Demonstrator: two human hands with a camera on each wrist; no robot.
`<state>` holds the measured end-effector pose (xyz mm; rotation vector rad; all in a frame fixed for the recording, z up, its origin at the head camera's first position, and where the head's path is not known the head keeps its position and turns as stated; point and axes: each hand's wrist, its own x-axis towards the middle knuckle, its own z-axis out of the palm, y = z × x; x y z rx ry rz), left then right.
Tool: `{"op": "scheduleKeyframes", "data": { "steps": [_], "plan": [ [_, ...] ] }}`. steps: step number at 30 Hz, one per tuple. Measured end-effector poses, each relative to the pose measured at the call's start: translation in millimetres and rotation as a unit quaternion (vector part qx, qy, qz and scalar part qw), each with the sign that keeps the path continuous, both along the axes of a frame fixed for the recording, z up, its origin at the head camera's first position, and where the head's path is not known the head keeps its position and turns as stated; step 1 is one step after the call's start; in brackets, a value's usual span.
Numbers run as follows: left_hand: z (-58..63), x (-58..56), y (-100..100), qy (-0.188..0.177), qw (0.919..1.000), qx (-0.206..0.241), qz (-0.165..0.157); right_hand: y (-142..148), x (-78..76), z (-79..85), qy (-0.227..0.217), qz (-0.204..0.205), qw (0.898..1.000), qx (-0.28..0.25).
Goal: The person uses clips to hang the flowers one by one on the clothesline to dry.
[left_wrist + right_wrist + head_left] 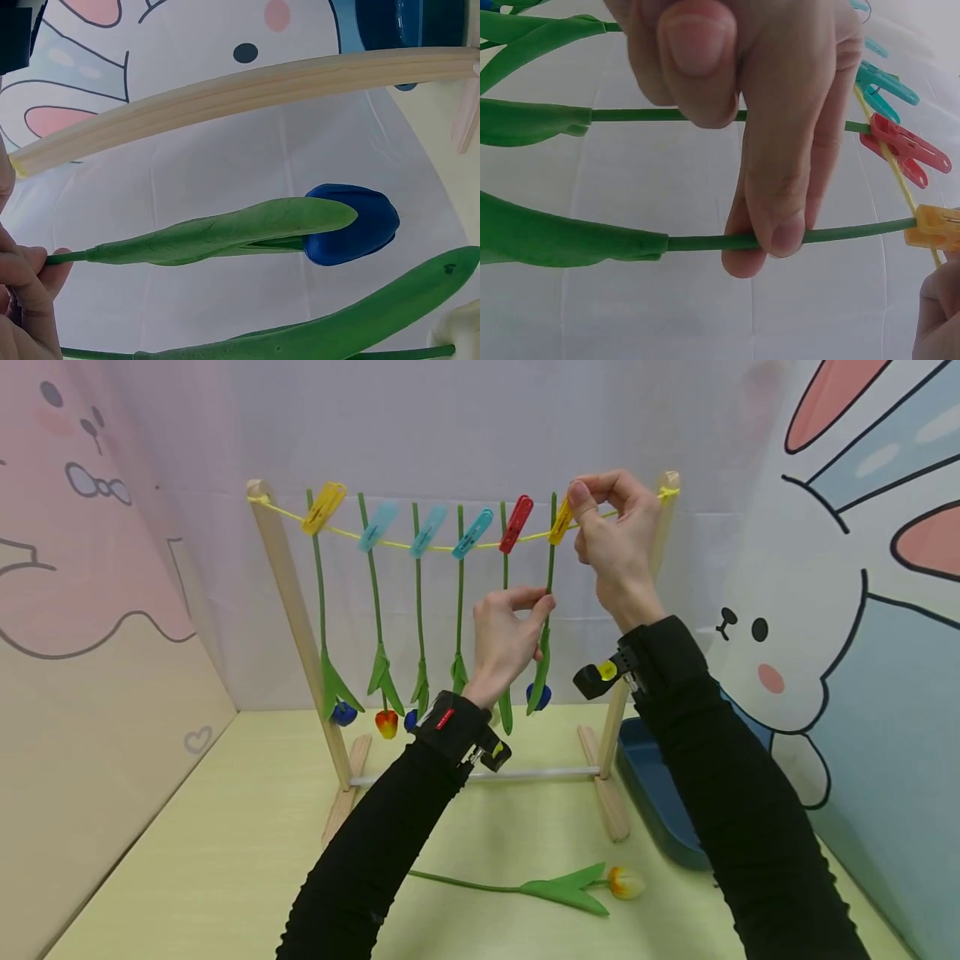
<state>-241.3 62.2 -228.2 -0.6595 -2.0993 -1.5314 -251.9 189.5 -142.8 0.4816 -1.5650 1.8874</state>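
My right hand [618, 539] pinches a yellow clothespin [561, 522] at the right end of a yellow string. The clip sits on the string at the stem of an upside-down blue tulip [538, 696]. Lower down, thumb and fingertips of my left hand [510, 635] pinch that stem, as the right wrist view also shows on the green stem [697, 243]. In the left wrist view the blue bloom [367, 225] hangs free beyond the leaf. Just left, a red clothespin [516, 524] holds another tulip, whose bloom is mostly hidden behind my left arm in the head view.
More tulips hang from blue clothespins [472, 533] and a yellow one [324, 507]. Wooden posts [300, 627] carry the string. A yellow-orange tulip [625, 882] lies on the table [187, 860] in front. A dark blue basin [652, 810] stands right, partly behind my right arm.
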Motion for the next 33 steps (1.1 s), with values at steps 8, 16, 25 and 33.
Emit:
{"op": "scheduleKeyframes", "data": {
  "steps": [8,16,25,33],
  "plan": [
    [-1.1,0.5,-0.9,0.009,0.9997,-0.017,0.013,3.6,0.6,-2.2,0.003,-0.005,0.999,0.037],
    [-21.5,21.1,-11.6,0.136,0.9888,-0.058,0.021,11.0,10.9,-14.7,0.065,-0.113,0.984,0.123],
    [-87.2,65.3,-71.1,0.039,0.9692,-0.207,-0.128,73.7,39.2,-95.3,0.157,-0.11,0.966,0.174],
    [-155.2,72.1,-111.3,-0.154,0.9108,-0.325,-0.203,190.3,13.7,-197.9,-0.038,-0.069,0.913,0.4]
  ]
}}
